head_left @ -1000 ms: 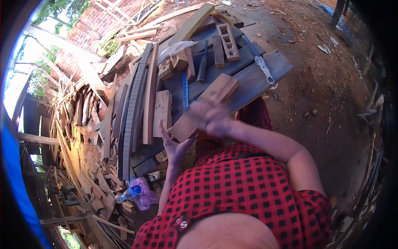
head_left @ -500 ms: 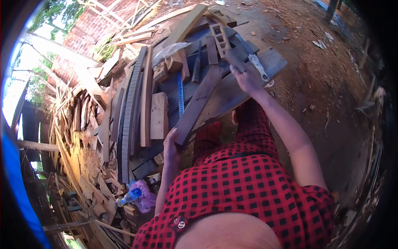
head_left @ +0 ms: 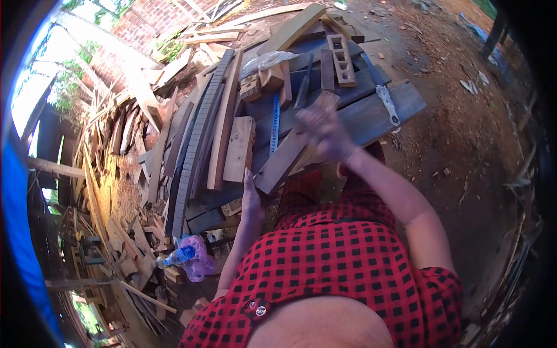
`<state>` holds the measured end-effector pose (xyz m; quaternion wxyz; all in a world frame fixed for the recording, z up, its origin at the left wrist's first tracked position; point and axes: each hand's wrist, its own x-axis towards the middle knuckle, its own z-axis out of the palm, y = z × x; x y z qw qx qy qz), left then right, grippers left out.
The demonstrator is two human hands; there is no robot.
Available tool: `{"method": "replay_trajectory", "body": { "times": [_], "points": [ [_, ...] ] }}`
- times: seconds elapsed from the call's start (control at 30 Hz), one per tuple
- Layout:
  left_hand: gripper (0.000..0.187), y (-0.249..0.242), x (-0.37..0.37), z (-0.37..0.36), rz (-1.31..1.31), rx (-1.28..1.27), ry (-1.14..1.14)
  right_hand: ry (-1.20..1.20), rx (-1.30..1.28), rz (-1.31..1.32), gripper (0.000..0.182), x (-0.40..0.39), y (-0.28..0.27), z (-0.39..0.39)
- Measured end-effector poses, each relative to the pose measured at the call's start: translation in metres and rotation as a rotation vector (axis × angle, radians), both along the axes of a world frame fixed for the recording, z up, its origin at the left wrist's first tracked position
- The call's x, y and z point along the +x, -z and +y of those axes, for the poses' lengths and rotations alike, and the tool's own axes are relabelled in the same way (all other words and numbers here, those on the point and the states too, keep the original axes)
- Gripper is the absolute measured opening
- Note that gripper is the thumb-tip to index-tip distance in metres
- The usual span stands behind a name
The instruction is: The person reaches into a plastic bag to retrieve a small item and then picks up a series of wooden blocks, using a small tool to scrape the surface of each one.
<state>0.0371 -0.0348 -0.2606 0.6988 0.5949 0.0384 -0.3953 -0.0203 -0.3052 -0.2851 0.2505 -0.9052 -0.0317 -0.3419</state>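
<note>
A dark, flat wooden board (head_left: 282, 164) lies slantwise across the work surface, its near end toward me. My left hand (head_left: 250, 200) stands upright beside that near end, fingers stretched and apart from a grip. Over the board's upper half is my right hand (head_left: 328, 133), smeared by motion; I cannot tell whether something sits under its palm. A blue measuring tape strip (head_left: 275, 124) lies left of the board. Close by are a pale wood block (head_left: 239, 148) and a dark chisel-like tool (head_left: 304, 81). Beyond the right hand rests a white-handled tool (head_left: 387, 105).
Long wooden strips (head_left: 223, 122) and a ridged dark strip (head_left: 200, 139) line the left side. A block with square holes (head_left: 341, 61) stands at the back. Scrap wood (head_left: 130, 246), a plastic bottle (head_left: 180, 255) and a purple bag (head_left: 200, 261) are at lower left.
My right hand has swept from beyond the board's far end back over the board; the dark block seen at its fingers no longer shows. My left fingers have straightened. The view has shifted.
</note>
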Motion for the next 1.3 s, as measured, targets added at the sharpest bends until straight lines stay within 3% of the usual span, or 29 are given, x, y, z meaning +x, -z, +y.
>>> {"method": "replay_trajectory", "body": {
  "times": [0.07, 0.17, 0.23, 0.3, 0.37, 0.47, 0.57, 0.63, 0.67, 0.73, 0.77, 0.83, 0.97, 1.1, 1.23, 1.27, 1.3],
  "points": [
    [0.083, -0.003, -0.005, -0.006, -0.033, 0.058, -0.035, 0.358, 0.059, 0.244, 0.044, -0.003, -0.011, -0.040],
    [0.083, -0.002, -0.003, -0.003, -0.061, 0.105, -0.021, 0.525, -0.005, 0.184, 0.045, 0.010, 0.006, -0.046],
    [0.082, 0.000, -0.001, -0.001, -0.056, 0.087, -0.009, 0.385, 0.033, 0.218, 0.052, 0.004, -0.002, -0.012],
    [0.082, 0.001, -0.001, -0.003, -0.051, 0.073, 0.002, 0.075, -0.177, 0.150, 0.052, -0.012, -0.017, 0.045],
    [0.076, 0.001, -0.003, -0.006, -0.007, 0.073, -0.072, -0.303, -0.117, 0.136, 0.051, -0.030, -0.027, 0.091],
    [0.064, 0.004, -0.001, 0.005, 0.042, -0.105, 0.048, -0.344, -0.133, 0.138, 0.052, -0.028, -0.028, 0.077],
    [0.049, 0.006, -0.008, 0.002, -0.167, 0.071, 0.023, 0.045, -0.038, 0.124, 0.047, -0.010, -0.018, 0.002],
    [0.044, 0.007, -0.010, 0.001, -0.186, 0.077, 0.037, 0.288, 0.115, 0.218, 0.046, -0.002, -0.002, -0.056],
    [0.047, 0.008, -0.013, 0.000, -0.058, -0.022, -0.008, 0.418, 0.226, 0.274, 0.046, 0.005, 0.012, -0.073],
    [0.059, 0.005, -0.014, 0.002, 0.238, -0.112, -0.054, 0.391, 0.249, 0.238, 0.047, 0.001, 0.003, -0.075],
    [0.059, 0.002, -0.014, 0.004, 0.235, -0.121, -0.065, 0.372, 0.280, 0.210, 0.047, -0.004, 0.000, -0.071],
    [0.064, -0.001, -0.017, 0.008, 0.534, -0.237, 0.014, 0.328, 0.353, 0.234, 0.050, -0.008, 0.000, -0.044],
    [0.065, 0.002, -0.019, 0.007, 0.594, -0.169, -0.016, 0.107, 0.122, 0.122, 0.058, -0.011, 0.004, 0.033],
    [0.069, 0.009, -0.015, 0.013, 0.638, -0.348, 0.120, -0.553, -0.145, 0.203, 0.061, -0.035, -0.025, 0.105],
    [0.076, -0.007, -0.013, 0.008, 0.537, -0.306, 0.067, -0.531, -0.262, 0.128, 0.057, -0.012, -0.016, 0.070],
    [0.076, 0.001, -0.008, 0.013, 0.636, -0.309, 0.119, -0.432, 0.010, 0.058, 0.053, 0.002, -0.005, 0.052],
    [0.077, 0.006, -0.006, 0.014, 0.736, -0.311, 0.173, -0.230, 0.017, -0.020, 0.051, 0.015, 0.008, 0.027]
  ]
}}
